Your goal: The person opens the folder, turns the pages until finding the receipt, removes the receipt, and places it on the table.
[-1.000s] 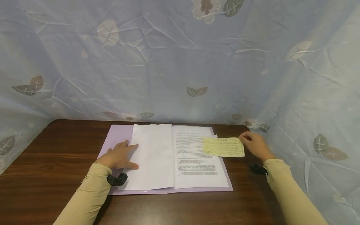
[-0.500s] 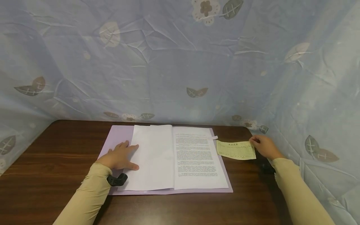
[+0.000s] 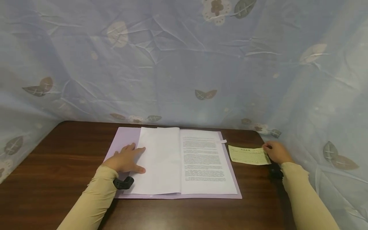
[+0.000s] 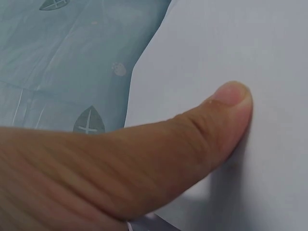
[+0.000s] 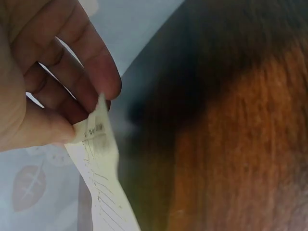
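Note:
A light purple folder [image 3: 125, 137] lies open on the table with white sheets in it. The left sheet [image 3: 161, 159] is blank and the right one is a printed page [image 3: 202, 163]. My left hand [image 3: 126, 158] rests spread on the blank sheet and the folder's left side; its thumb [image 4: 211, 120] lies on the white paper in the left wrist view. Off the folder's right edge, my right hand [image 3: 278, 152] pinches a yellow printed slip [image 3: 248, 155] by its upper right corner. In the right wrist view the slip [image 5: 103, 163] hangs between thumb and fingertips.
The dark wooden table [image 3: 57, 166] spreads around the folder. A patterned cloth [image 3: 178, 64] hangs behind the table and along its sides. A small white tab [image 3: 223, 141] sticks out from the page's right edge. Each wrist wears a dark band [image 3: 123, 183].
My right hand has drawn the yellow slip rightward, from over the printed page to beside the folder. My left hand has stayed on the sheet. The head view has shifted slightly.

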Motion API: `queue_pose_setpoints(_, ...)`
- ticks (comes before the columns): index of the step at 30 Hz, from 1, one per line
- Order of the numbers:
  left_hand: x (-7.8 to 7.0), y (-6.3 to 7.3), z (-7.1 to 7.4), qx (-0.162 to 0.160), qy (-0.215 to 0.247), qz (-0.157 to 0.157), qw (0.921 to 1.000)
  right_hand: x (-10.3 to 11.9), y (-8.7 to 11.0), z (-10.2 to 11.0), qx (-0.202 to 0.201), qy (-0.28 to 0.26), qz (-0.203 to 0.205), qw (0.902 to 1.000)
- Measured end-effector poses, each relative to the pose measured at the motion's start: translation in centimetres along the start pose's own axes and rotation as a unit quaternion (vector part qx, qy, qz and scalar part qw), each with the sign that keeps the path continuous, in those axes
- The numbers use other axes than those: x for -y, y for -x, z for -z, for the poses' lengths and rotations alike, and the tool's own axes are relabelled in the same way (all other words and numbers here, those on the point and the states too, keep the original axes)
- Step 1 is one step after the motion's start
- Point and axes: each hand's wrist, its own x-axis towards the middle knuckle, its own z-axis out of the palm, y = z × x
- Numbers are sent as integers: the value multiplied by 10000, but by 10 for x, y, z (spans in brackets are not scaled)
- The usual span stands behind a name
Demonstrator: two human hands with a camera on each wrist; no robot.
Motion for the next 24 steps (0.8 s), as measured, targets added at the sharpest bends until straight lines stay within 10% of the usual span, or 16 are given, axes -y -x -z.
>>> queue_pose_setpoints(15,-9,4,6,46,49,-29,10000,0,10,-5,-458,-139,-513,9975)
queue_pose_setpoints(24,-1,-2,2,40,9,77,10000,61,19,-19,-1271,-745,-238,9888)
